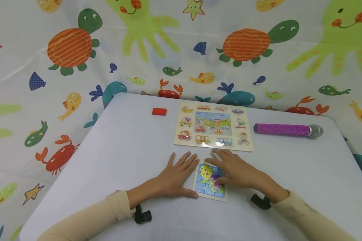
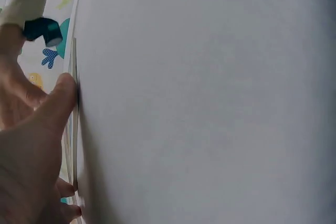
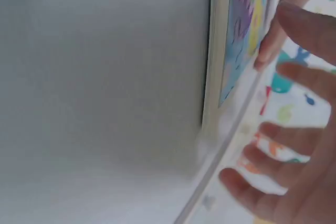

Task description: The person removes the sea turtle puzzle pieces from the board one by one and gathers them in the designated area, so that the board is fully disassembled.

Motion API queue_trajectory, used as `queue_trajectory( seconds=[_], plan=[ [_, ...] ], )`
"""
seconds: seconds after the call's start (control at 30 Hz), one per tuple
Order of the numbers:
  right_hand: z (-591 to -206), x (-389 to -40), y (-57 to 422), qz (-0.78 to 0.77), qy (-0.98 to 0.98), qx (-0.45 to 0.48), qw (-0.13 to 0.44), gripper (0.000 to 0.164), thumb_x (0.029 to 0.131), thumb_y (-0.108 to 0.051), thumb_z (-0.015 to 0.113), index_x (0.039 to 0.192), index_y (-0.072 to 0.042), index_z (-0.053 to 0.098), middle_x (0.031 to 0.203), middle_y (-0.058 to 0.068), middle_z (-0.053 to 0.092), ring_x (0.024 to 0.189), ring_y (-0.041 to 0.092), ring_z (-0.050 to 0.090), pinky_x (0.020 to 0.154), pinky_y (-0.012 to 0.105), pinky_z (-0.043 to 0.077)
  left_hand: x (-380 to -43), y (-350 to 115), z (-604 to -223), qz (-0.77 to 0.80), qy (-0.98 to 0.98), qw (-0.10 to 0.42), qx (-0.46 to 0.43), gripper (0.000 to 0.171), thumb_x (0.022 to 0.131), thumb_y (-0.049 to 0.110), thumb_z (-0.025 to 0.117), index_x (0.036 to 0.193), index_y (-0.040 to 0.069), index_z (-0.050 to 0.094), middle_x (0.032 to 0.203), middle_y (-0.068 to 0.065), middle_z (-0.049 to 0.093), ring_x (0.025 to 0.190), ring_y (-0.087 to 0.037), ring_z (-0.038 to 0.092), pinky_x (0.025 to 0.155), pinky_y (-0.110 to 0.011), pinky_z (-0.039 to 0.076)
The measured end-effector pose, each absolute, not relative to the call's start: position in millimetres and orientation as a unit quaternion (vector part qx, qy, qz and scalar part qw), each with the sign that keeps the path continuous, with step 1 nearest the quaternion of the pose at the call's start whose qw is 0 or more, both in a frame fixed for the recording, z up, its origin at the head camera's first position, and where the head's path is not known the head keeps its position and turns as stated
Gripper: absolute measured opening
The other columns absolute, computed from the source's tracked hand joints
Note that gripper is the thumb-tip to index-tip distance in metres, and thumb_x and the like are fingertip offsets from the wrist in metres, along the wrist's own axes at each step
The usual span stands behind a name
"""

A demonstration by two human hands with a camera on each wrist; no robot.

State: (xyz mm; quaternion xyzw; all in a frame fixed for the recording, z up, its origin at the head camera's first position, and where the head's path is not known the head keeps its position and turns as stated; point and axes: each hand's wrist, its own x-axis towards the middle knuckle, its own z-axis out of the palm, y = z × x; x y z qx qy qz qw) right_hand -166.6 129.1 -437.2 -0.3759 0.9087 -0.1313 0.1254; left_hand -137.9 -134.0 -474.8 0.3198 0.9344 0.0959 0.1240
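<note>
A small jigsaw puzzle (image 1: 205,190) in a pale wooden frame, with yellow and purple cartoon figures on blue, lies near the middle of the white table. My left hand (image 1: 177,176) is spread flat at its left side; in the left wrist view the thumb (image 2: 64,90) meets the board's edge. Over the puzzle's upper right hovers my right hand (image 1: 236,170), covering part of the picture. Its fingers are spread and loosely bent, with nothing between them. The right wrist view shows those fingers (image 3: 289,140) apart from the puzzle's frame (image 3: 212,77).
Behind the hands lies a larger wooden vehicle puzzle (image 1: 184,115). A red block (image 1: 159,111) sits to its left, a purple microphone (image 1: 282,130) to its right. Black devices (image 1: 142,216) hang under both wrists. A sea-animal curtain (image 1: 169,40) borders the white table (image 1: 123,140).
</note>
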Motion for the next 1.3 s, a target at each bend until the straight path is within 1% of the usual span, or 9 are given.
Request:
queue_trajectory(
  seconds=[0.07,0.13,0.2,0.27,0.37,0.6,0.8,1.03,1.3],
  plan=[
    [-439.4,-180.2,127.3,-0.139,0.892,-0.409,0.131,0.061,0.089,-0.027,0.08,0.146,-0.022,0.059,0.159,0.019,0.039,0.146,0.044,0.033,0.111,0.068,0.034,-138.5,-133.2,-475.1,0.093,0.934,0.128,0.32,0.114,0.081,0.079,0.063,0.165,0.016,0.019,0.172,-0.003,0.01,0.158,-0.026,-0.003,0.119,-0.069,0.001],
    [-442.4,-190.2,124.9,-0.142,0.879,-0.434,0.139,0.054,0.091,-0.023,0.079,0.142,-0.023,0.063,0.155,0.017,0.043,0.143,0.041,0.038,0.111,0.064,0.037,-138.7,-132.1,-475.7,0.091,0.934,0.13,0.321,0.113,0.081,0.079,0.063,0.165,0.017,0.019,0.172,-0.004,0.009,0.158,-0.026,-0.003,0.119,-0.069,0.0],
    [-445.4,-197.1,122.8,-0.141,0.87,-0.451,0.143,0.049,0.092,-0.021,0.077,0.139,-0.025,0.065,0.147,0.013,0.051,0.133,0.034,0.047,0.108,0.056,0.043,-138.6,-131.0,-477.2,0.09,0.933,0.131,0.322,0.113,0.081,0.08,0.062,0.165,0.018,0.019,0.172,-0.004,0.008,0.158,-0.026,-0.004,0.119,-0.068,0.0],
    [-447.3,-201.7,121.2,-0.138,0.864,-0.464,0.141,0.046,0.091,-0.019,0.077,0.136,-0.025,0.068,0.136,0.009,0.056,0.121,0.027,0.052,0.101,0.048,0.049,-138.4,-129.9,-478.4,0.088,0.933,0.13,0.323,0.114,0.081,0.08,0.062,0.165,0.018,0.018,0.172,-0.004,0.007,0.158,-0.026,-0.005,0.119,-0.068,0.0],
    [-447.6,-206.4,118.8,-0.136,0.855,-0.48,0.141,0.044,0.091,-0.019,0.077,0.134,-0.026,0.07,0.126,0.004,0.058,0.109,0.019,0.051,0.093,0.04,0.051,-137.8,-129.2,-479.9,0.085,0.935,0.128,0.32,0.114,0.08,0.081,0.062,0.165,0.018,0.018,0.172,-0.004,0.006,0.158,-0.026,-0.006,0.119,-0.067,-0.001],
    [-447.0,-213.0,108.3,-0.138,0.838,-0.506,0.152,0.036,0.094,-0.018,0.075,0.129,-0.025,0.073,0.119,0.0,0.06,0.1,0.013,0.051,0.086,0.031,0.051,-139.1,-130.2,-478.0,0.092,0.934,0.127,0.32,0.116,0.079,0.081,0.063,0.165,0.017,0.019,0.172,-0.006,0.005,0.157,-0.027,-0.007,0.119,-0.067,-0.004],
    [-442.0,-216.6,98.2,-0.121,0.828,-0.521,0.17,0.034,0.094,-0.018,0.075,0.128,-0.025,0.073,0.109,-0.005,0.058,0.093,0.009,0.049,0.081,0.026,0.048,-140.0,-130.4,-478.9,0.11,0.934,0.132,0.313,0.117,0.078,0.08,0.065,0.165,0.019,0.017,0.172,-0.005,0.005,0.157,-0.026,-0.007,0.119,-0.066,-0.005],
    [-439.4,-214.3,90.5,-0.125,0.819,-0.533,0.172,0.033,0.093,-0.011,0.074,0.125,-0.017,0.074,0.114,-0.006,0.067,0.1,0.008,0.055,0.092,0.028,0.051,-138.8,-131.6,-478.7,0.129,0.934,0.125,0.309,0.12,0.076,0.079,0.069,0.164,0.014,0.021,0.172,-0.007,0.006,0.158,-0.028,-0.005,0.119,-0.066,-0.005],
    [-435.7,-216.7,83.9,-0.072,0.806,-0.571,0.142,0.035,0.092,-0.014,0.076,0.126,-0.018,0.073,0.11,-0.007,0.068,0.094,0.009,0.055,0.085,0.024,0.052,-140.5,-133.7,-478.8,0.142,0.935,0.116,0.305,0.118,0.075,0.077,0.072,0.163,0.012,0.027,0.172,-0.008,0.008,0.158,-0.028,-0.003,0.119,-0.066,-0.005]
  ],
)
